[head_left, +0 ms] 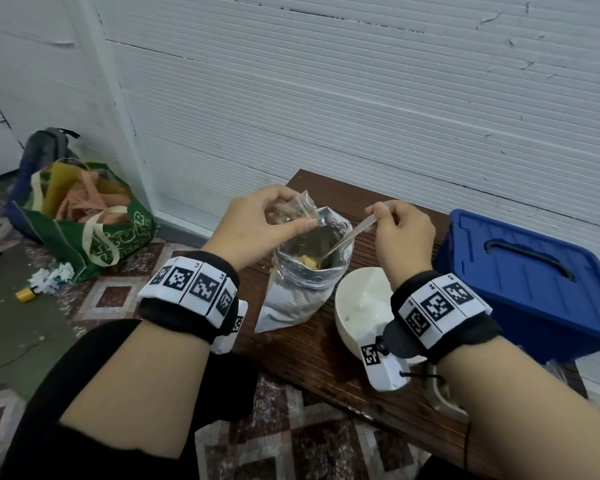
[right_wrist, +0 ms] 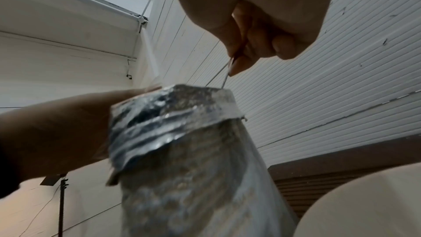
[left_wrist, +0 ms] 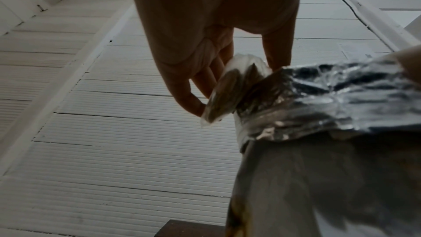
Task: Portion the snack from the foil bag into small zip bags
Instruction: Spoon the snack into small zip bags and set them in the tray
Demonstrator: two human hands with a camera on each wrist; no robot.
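Note:
An open foil bag stands upright on the dark wooden bench, its rim rolled down, with yellow snack pieces inside. My left hand pinches a small clear zip bag just above the foil bag's far-left rim; the zip bag holds some snack. My right hand grips a metal spoon by the handle, and the bowl of the spoon dips into the foil bag. In the right wrist view the spoon handle enters the foil bag from above.
A white bowl sits on the bench right of the foil bag, under my right wrist. A blue lidded plastic box stands at the right. On the floor to the left are a green tote bag, a backpack and crumpled paper.

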